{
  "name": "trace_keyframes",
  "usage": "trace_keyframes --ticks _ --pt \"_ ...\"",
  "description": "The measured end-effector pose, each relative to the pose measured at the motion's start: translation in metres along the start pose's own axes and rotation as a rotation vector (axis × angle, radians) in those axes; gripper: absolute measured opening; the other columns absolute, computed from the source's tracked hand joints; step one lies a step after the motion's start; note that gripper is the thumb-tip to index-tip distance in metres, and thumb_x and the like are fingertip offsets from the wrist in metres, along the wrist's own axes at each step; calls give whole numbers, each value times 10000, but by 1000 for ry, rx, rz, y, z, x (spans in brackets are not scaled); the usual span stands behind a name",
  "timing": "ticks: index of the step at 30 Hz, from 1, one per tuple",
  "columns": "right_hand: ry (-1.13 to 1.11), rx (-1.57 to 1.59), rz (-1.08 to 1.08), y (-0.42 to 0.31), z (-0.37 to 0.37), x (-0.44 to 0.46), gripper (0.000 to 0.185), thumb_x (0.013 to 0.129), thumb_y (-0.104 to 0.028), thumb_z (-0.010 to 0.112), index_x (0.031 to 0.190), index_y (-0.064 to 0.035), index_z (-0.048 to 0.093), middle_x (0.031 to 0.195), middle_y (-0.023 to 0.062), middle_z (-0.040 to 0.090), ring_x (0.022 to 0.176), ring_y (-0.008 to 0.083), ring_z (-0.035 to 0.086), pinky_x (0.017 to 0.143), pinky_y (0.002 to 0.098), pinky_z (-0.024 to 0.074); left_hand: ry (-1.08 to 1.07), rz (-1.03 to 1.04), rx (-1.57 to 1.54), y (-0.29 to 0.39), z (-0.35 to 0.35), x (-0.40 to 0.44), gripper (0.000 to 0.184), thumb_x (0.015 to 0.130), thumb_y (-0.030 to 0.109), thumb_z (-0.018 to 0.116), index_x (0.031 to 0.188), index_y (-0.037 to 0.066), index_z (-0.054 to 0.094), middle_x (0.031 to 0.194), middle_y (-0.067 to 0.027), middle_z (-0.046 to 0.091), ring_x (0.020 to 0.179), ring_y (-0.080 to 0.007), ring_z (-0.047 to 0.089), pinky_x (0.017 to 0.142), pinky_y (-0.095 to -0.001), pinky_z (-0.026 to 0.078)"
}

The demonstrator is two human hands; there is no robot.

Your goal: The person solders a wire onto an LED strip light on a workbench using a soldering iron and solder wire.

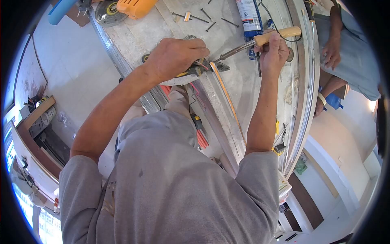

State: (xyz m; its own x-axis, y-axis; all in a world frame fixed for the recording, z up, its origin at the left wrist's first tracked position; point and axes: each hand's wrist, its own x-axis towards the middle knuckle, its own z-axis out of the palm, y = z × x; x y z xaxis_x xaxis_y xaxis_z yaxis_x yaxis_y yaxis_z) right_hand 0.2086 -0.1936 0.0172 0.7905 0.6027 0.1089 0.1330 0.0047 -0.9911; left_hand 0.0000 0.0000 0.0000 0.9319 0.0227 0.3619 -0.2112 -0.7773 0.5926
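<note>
My right hand (273, 53) grips a soldering iron (280, 35) by its wooden handle. The iron's metal shaft points left, and its tip is at the upper end of a narrow LED strip (226, 93). That strip runs down the bench toward my right forearm. My left hand (176, 59) is closed in a pinch on a thin reddish wire (202, 65) close to the tip. Under and beside these fingers lie pliers (219, 67) with dark jaws; part of them is hidden by my left hand.
Several screws (205, 14), a blue-and-white canister (248, 16), an orange tool (136, 7) and a grinding disc (109, 13) lie on the worktop (166, 28). A tape measure (279, 149) rests by my right forearm. Another person's hand (332, 53) is beyond the right edge.
</note>
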Motion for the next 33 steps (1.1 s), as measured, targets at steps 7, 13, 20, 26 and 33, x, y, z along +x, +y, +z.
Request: trace_keyframes --ticks 7,13,20,26,33 --pt "58 62 15 -8 10 0 347 977 -287 546 870 38 602 680 90 621 516 111 525 492 225 383 37 -6 -24 -2 2 1 248 735 38 646 971 113 666 986 -15 663 740 -234 660 611 -323 538" --pt "58 54 14 -7 9 0 347 977 -288 547 868 36 605 675 87 621 515 111 525 494 225 383 30 -39 -43 -1 1 2 273 717 11 652 972 107 665 989 -23 664 749 -240 664 623 -322 548" --pt "59 26 8 -6 8 0 357 971 -302 555 856 31 610 671 85 626 520 110 536 499 225 385 30 -52 -43 -1 1 2 283 713 2 653 977 104 666 1001 -26 663 755 -240 666 631 -321 551" --pt "15 -11 1 -3 3 0 350 992 -294 508 965 47 584 734 122 626 547 146 559 505 249 442 31 -74 -72 -1 2 2 283 719 -22 639 976 93 667 1002 -32 664 772 -244 669 655 -317 558" --pt "10 -8 9 -1 0 1 352 990 -297 513 961 47 584 736 125 630 545 153 562 505 253 439 27 -70 -70 -1 2 2 284 724 -22 636 983 91 665 997 -34 664 773 -243 669 657 -315 559"
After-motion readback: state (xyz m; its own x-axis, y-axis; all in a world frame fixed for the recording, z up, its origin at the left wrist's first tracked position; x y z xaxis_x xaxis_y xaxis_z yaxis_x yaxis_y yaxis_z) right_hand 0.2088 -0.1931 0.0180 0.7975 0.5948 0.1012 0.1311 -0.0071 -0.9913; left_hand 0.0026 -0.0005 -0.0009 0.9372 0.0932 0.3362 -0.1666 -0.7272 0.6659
